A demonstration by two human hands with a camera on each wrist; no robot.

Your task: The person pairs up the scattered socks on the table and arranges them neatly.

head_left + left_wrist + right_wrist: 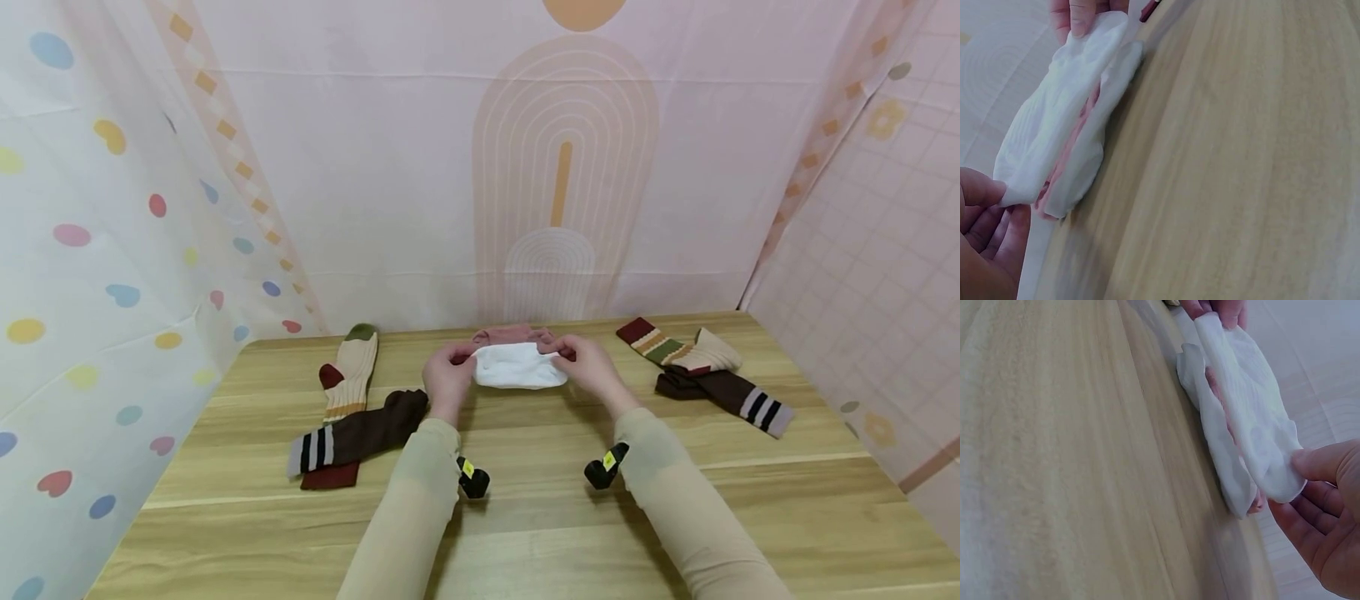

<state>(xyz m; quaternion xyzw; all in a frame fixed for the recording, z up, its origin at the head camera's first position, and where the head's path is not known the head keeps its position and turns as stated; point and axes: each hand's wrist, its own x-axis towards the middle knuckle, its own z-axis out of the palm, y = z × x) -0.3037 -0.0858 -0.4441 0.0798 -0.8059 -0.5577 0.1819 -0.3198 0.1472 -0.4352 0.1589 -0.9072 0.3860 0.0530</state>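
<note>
Fingers of left hand (446, 379) and right hand (592, 373) pinch the white sock (520, 367) by both ends over the far worktop (528, 533); one loosened pinch could drop it crookedly onto the pink sock (510, 334).

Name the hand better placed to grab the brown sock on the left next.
Probably the left hand: it is close to that brown sock, while the right hand is farther off. Both pinch the white sock, so the left must first let go.
</note>
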